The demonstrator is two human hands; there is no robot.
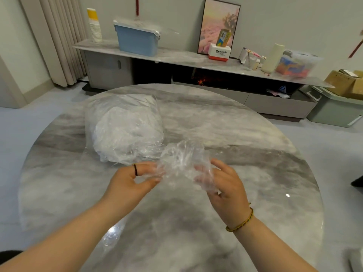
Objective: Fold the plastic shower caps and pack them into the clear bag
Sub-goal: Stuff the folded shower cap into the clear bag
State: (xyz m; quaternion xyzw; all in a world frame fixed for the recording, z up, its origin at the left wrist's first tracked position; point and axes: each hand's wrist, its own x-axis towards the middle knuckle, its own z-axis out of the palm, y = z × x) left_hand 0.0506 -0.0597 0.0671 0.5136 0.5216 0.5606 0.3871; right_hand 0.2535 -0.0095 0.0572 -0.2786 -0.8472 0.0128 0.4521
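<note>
forearms (78, 232) reach in from six o'clock, left hand (135, 179) pinching and right hand (225, 185) loosely curled round one crumpled shower cap (182, 163) over the table (255, 154), its fold seemingly barely begun, while the clear bag (125, 130) at ten o'clock already bulges, so packing looks well along.

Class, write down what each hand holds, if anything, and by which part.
Both hold one crumpled clear shower cap: the left hand pinches its left edge, and the right hand grips its right side.
</note>
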